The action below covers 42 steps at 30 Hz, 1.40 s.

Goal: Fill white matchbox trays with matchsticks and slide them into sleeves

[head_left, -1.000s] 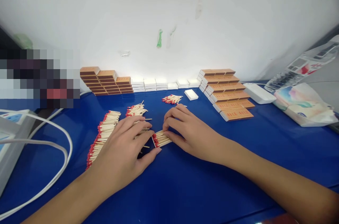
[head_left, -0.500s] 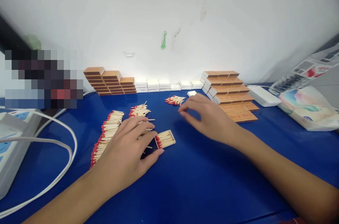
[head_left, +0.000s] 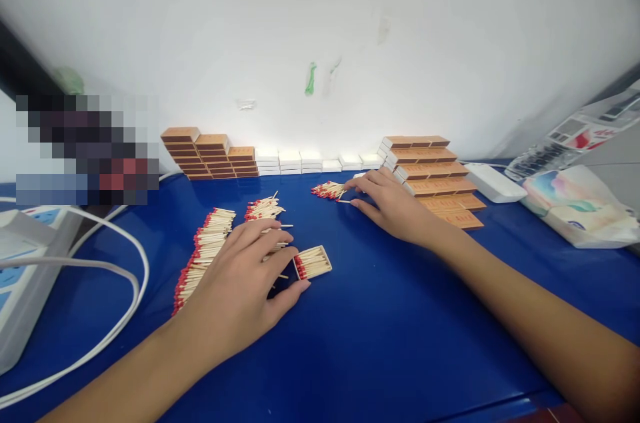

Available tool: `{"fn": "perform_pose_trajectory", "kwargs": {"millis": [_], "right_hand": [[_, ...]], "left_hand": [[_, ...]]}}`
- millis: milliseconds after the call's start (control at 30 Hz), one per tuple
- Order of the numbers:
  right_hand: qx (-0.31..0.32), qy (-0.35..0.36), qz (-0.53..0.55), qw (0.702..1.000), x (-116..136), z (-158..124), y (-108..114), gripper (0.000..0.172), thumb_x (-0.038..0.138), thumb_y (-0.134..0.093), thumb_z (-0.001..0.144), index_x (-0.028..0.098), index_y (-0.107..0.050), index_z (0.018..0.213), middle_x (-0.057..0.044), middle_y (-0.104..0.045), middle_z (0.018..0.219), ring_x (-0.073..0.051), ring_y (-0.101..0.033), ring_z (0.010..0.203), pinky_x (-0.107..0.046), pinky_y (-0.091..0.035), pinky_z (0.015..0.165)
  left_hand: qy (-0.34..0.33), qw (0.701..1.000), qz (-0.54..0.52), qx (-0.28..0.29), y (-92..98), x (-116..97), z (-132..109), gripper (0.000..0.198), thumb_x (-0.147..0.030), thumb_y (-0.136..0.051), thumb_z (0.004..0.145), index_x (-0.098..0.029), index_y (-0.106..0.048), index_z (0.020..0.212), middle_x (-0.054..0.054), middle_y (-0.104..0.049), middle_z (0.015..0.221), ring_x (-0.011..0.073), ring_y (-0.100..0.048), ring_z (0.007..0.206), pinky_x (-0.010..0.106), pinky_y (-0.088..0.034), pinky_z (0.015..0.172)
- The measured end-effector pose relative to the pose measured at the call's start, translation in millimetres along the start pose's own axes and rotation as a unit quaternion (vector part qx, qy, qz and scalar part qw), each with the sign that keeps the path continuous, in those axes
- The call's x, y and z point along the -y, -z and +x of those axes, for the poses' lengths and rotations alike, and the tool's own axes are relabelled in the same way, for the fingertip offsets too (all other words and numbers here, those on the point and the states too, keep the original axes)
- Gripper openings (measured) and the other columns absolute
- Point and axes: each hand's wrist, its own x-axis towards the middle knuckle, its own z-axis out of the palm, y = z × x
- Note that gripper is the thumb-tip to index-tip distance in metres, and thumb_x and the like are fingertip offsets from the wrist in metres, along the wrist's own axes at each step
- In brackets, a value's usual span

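A small open matchbox tray [head_left: 320, 264] filled with red-headed matches lies on the blue table. My left hand [head_left: 250, 270] pinches its left end between thumb and fingers. Under and beside that hand are loose matches, with a long row of matches [head_left: 207, 236] to its left and a heap [head_left: 265, 208] beyond its fingertips. My right hand [head_left: 385, 203] is over the table at a small pile of matches [head_left: 327, 190], its thumb and index finger apart. One match [head_left: 345, 202] at the pile's edge lies by the thumb tip.
Stacks of brown matchboxes stand against the wall at left [head_left: 210, 156] and right [head_left: 430, 173], with white tray stacks [head_left: 311, 161] between them. A power strip [head_left: 30, 256] with white cables is at left. A white adapter [head_left: 495, 183] and tissue pack [head_left: 575, 203] are at right.
My right hand has moved slightly away from me, closer to the small match pile. My left hand stays at the tray.
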Motion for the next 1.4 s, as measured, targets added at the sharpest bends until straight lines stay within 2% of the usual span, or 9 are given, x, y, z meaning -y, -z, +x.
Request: {"fn": "perform_pose_trajectory", "kwargs": {"millis": [167,333,533,633,833,1400], "right_hand": [[0.012,0.004,0.013,1.000,-2.6,1.7,-0.9,0.024,0.029,-0.050,0.106,0.021,-0.071,0.114,-0.015,-0.066,0.109,-0.032,-0.055,0.107,-0.050,-0.049,0.096],[0.017,0.007,0.004,1.000,-1.1,1.9,-1.7,0.029,0.028,-0.048,0.107,0.020,-0.069,0.124,-0.014,-0.064,0.110,-0.032,-0.054,0.107,-0.050,-0.048,0.098],[-0.001,0.002,0.020,1.000,-0.6,1.2,-2.1,0.020,0.030,-0.053,0.105,0.020,-0.070,0.108,-0.014,-0.065,0.108,-0.032,-0.054,0.107,-0.049,-0.048,0.097],[0.000,0.003,0.015,1.000,-1.0,1.4,-2.2,0.020,0.031,-0.052,0.106,0.021,-0.069,0.108,-0.013,-0.065,0.107,-0.031,-0.054,0.106,-0.049,-0.048,0.096],[0.007,0.006,0.021,1.000,-0.5,1.8,-0.4,0.020,0.029,-0.050,0.106,0.021,-0.065,0.095,-0.013,-0.063,0.103,-0.030,-0.053,0.102,-0.048,-0.048,0.093],[0.012,0.012,0.046,0.999,3.6,-0.8,3.1,0.018,0.034,-0.054,0.106,0.022,-0.067,0.101,-0.012,-0.065,0.106,-0.030,-0.056,0.106,-0.048,-0.049,0.094]], "left_hand": [[0.001,1.000,-0.001,-0.003,0.8,-0.4,0.3,0.025,-0.036,-0.073,0.098,-0.018,-0.075,0.115,0.010,-0.076,0.120,0.0330,-0.062,0.130,0.055,-0.052,0.114],[0.000,1.000,-0.005,0.002,1.2,-0.7,1.0,0.025,-0.036,-0.073,0.098,-0.016,-0.076,0.113,0.011,-0.076,0.120,0.0334,-0.062,0.128,0.058,-0.053,0.112],[0.000,1.000,0.001,-0.002,0.5,-0.1,0.0,0.025,-0.036,-0.072,0.099,-0.017,-0.076,0.115,0.011,-0.076,0.122,0.0334,-0.061,0.130,0.057,-0.053,0.113],[0.000,1.000,0.000,0.002,0.4,-0.5,0.0,0.025,-0.036,-0.072,0.099,-0.018,-0.075,0.115,0.011,-0.076,0.121,0.0333,-0.061,0.130,0.057,-0.053,0.113],[0.000,1.000,-0.003,0.001,0.5,-0.7,0.2,0.024,-0.037,-0.071,0.099,-0.017,-0.075,0.113,0.011,-0.076,0.122,0.0337,-0.062,0.130,0.057,-0.053,0.112],[0.001,1.000,-0.002,0.002,0.4,-0.3,-0.1,0.025,-0.037,-0.071,0.099,-0.018,-0.075,0.115,0.012,-0.075,0.123,0.0341,-0.061,0.130,0.058,-0.054,0.112]]}}
